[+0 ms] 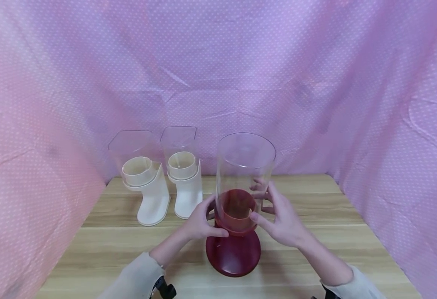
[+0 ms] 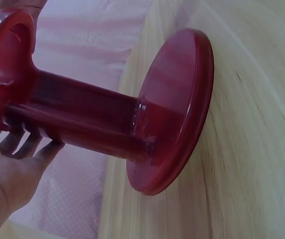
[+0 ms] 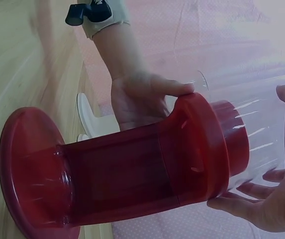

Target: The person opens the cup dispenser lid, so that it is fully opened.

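A red dispenser stand [image 1: 233,257] with a round foot is upright on the wooden table, and a clear cylinder [image 1: 241,176] sits at its top around a red inner ring [image 1: 237,203]. My left hand [image 1: 197,224] grips the stand's upper part from the left, thumb toward me and fingers behind. The left wrist view shows those fingers around the back of the red column [image 2: 82,109]. On the other side, my right hand [image 1: 283,218] holds the lower part of the cylinder between thumb and fingers. In the right wrist view its fingertips lie close to the red collar [image 3: 202,144].
Two white dispenser stands [image 1: 153,205] [image 1: 187,199] with clear angular containers stand side by side at the back left. A pink dotted cloth [image 1: 315,104] hangs behind and along both sides of the wooden table [image 1: 327,216].
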`<state>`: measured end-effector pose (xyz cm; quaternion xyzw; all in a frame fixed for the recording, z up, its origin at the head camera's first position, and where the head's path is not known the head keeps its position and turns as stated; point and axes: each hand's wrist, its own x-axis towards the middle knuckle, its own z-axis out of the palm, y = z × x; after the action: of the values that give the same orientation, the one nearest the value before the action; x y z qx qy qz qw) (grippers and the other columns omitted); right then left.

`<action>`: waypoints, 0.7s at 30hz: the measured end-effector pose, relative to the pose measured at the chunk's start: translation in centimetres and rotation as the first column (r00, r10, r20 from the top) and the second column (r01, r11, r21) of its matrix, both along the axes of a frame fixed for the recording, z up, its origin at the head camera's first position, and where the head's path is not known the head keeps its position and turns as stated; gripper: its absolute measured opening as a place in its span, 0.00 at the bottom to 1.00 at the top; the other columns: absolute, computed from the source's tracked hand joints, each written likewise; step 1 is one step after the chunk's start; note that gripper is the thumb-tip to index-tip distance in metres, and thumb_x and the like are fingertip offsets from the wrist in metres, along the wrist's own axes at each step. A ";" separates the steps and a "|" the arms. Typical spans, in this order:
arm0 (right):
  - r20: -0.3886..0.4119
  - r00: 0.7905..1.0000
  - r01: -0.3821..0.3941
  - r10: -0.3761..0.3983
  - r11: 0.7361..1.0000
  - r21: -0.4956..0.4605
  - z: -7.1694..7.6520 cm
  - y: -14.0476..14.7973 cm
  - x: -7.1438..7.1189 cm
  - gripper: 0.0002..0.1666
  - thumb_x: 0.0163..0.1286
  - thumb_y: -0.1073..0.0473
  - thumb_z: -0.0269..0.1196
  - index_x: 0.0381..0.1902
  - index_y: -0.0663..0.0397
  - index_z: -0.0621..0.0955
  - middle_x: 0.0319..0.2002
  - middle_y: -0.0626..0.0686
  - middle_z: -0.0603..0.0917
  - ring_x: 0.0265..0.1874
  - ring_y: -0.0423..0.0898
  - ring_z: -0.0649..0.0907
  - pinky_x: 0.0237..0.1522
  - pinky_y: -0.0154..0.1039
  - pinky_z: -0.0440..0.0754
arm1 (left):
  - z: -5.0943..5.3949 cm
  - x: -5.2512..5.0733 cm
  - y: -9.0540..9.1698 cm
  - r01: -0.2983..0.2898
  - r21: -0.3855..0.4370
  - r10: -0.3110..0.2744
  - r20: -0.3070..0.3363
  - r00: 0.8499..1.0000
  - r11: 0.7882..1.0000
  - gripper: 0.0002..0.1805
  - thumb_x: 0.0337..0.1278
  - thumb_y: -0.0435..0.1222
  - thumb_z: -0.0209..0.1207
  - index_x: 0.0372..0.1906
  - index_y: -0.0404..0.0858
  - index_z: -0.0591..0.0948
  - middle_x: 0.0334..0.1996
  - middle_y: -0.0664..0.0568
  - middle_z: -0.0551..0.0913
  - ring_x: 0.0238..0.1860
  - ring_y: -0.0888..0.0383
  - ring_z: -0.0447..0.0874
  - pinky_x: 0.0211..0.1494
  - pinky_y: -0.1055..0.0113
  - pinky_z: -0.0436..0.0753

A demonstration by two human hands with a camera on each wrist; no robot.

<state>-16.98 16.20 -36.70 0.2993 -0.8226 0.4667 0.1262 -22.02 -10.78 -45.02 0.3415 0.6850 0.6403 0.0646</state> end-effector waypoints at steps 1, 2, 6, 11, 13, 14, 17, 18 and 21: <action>0.000 1.000 0.001 -0.001 1.000 0.005 0.0 -0.1 0.0 0.42 0.68 0.61 0.72 0.76 0.49 0.66 0.67 0.58 0.81 0.59 0.57 0.87 0.49 0.45 0.93 | 0.0 0.1 0.0 -0.010 -0.001 0.010 0.008 1.000 1.000 0.53 0.42 0.43 0.85 0.75 0.40 0.70 0.67 0.39 0.79 0.65 0.56 0.82 0.66 0.61 0.86; -0.001 1.000 0.006 -0.006 1.000 0.008 0.0 -0.2 -0.1 0.43 0.68 0.60 0.72 0.76 0.48 0.66 0.68 0.58 0.81 0.59 0.57 0.87 0.48 0.45 0.93 | 0.1 0.3 0.1 -0.024 -0.005 0.024 0.013 1.000 1.000 0.53 0.42 0.43 0.85 0.74 0.41 0.70 0.67 0.40 0.80 0.65 0.56 0.82 0.66 0.60 0.87; -0.019 1.000 -0.004 0.004 1.000 0.007 -0.2 -0.4 -0.6 0.47 0.65 0.62 0.73 0.78 0.46 0.64 0.67 0.59 0.81 0.58 0.57 0.88 0.49 0.51 0.93 | 0.3 1.5 0.6 -0.114 -0.034 0.115 0.020 0.993 0.993 0.51 0.41 0.42 0.86 0.74 0.47 0.71 0.65 0.46 0.81 0.65 0.53 0.82 0.65 0.57 0.87; -0.027 0.998 -0.049 0.050 0.999 0.002 -0.5 -0.3 -1.2 0.50 0.64 0.62 0.72 0.80 0.46 0.62 0.67 0.59 0.81 0.60 0.59 0.86 0.50 0.55 0.92 | 0.2 2.4 0.8 -0.202 -0.067 0.201 -0.023 0.979 0.977 0.50 0.40 0.43 0.86 0.72 0.50 0.72 0.62 0.50 0.83 0.63 0.54 0.82 0.63 0.56 0.88; -0.027 0.998 -0.054 0.054 0.999 0.001 -0.6 -0.2 -1.2 0.50 0.64 0.62 0.71 0.80 0.47 0.62 0.67 0.59 0.80 0.61 0.59 0.86 0.51 0.57 0.92 | 0.1 2.1 0.6 -0.182 -0.037 0.181 -0.030 0.983 0.983 0.50 0.41 0.45 0.85 0.72 0.47 0.72 0.62 0.47 0.83 0.63 0.56 0.82 0.64 0.56 0.87; -0.028 0.998 -0.048 0.049 0.999 0.004 -0.5 -0.1 -1.1 0.49 0.64 0.61 0.71 0.80 0.48 0.63 0.68 0.59 0.80 0.61 0.59 0.86 0.52 0.58 0.91 | 0.0 1.8 0.5 -0.162 -0.015 0.162 -0.033 0.986 0.987 0.50 0.42 0.46 0.85 0.72 0.44 0.71 0.63 0.44 0.82 0.64 0.57 0.81 0.65 0.58 0.87; -0.026 0.999 -0.019 0.019 1.000 0.005 -0.3 0.0 -0.8 0.47 0.66 0.60 0.71 0.79 0.48 0.64 0.67 0.59 0.81 0.60 0.58 0.87 0.53 0.60 0.91 | -0.3 0.9 0.1 -0.086 0.056 0.087 -0.019 0.996 0.995 0.53 0.44 0.49 0.84 0.73 0.34 0.69 0.66 0.35 0.80 0.67 0.62 0.79 0.69 0.63 0.83; -0.023 1.000 -0.011 0.011 1.000 0.005 -0.3 0.0 -0.7 0.46 0.67 0.60 0.71 0.79 0.48 0.64 0.67 0.59 0.81 0.60 0.58 0.87 0.53 0.59 0.91 | -0.4 0.7 0.0 -0.061 0.075 0.062 -0.008 0.998 0.995 0.55 0.45 0.50 0.84 0.74 0.31 0.68 0.67 0.32 0.78 0.67 0.64 0.79 0.70 0.66 0.82; 0.001 1.000 0.007 -0.007 1.000 0.007 0.2 0.0 -0.2 0.46 0.67 0.60 0.72 0.79 0.46 0.64 0.67 0.58 0.81 0.59 0.57 0.87 0.53 0.56 0.91 | -0.6 0.1 0.0 -0.005 0.109 0.001 0.038 0.999 0.994 0.58 0.45 0.49 0.84 0.75 0.26 0.64 0.70 0.26 0.74 0.67 0.69 0.79 0.69 0.71 0.80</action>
<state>-17.14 16.24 -36.51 0.2968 -0.8253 0.4636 0.1262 -21.87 -10.73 -45.57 0.3315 0.6480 0.6832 0.0578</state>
